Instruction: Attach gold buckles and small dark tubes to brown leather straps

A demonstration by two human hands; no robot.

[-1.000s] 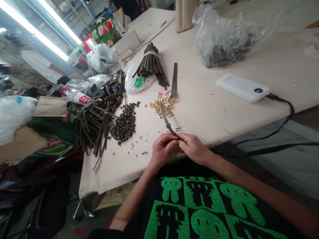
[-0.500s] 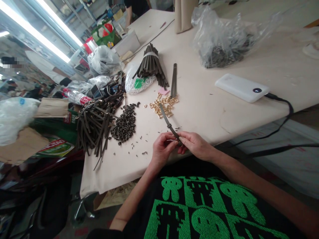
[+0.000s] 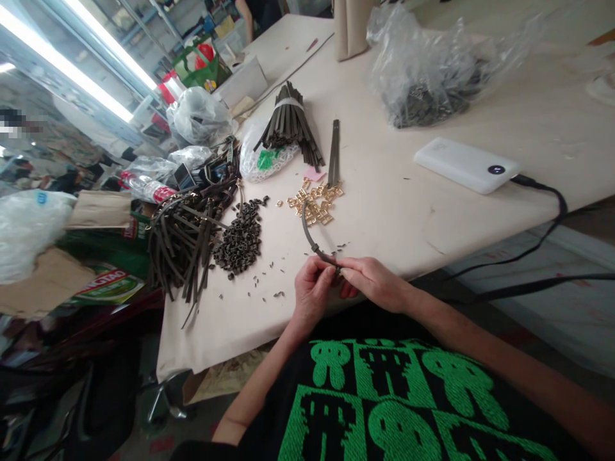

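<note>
Currently both hands are at the tabletop's near edge, working one dark strap (image 3: 312, 240). Left hand (image 3: 312, 291) has its fingers (image 3: 321, 275) curled and clamped around the strap, right hand (image 3: 375, 283) pinches it from the other side, and the fingertips of the two hands nearly meet. Exact grip on the strap end is partly hidden by the fingers.

Strap arcs up and away from the hands, its far end lying over a loose pile of gold metal buckles (image 3: 314, 203) on the tabletop (image 3: 384, 211). Just left of the hands is a heap of small dark loops (image 3: 239, 243), with stray dark bits (image 3: 269, 275) scattered nearby. Farther left is a tangled pile of loose dark straps (image 3: 180, 246).

Behind the buckles: a stack of straps (image 3: 334, 153) lying flat, plus a bundle of straps (image 3: 289, 121) tied with a white band. To the right, a white power bank (image 3: 466, 165) with a black cable (image 3: 548, 198), and a clear plastic bag of dark parts (image 3: 423, 83). Another person (image 3: 254, 13) stands at the far end of the tabletop.
</note>
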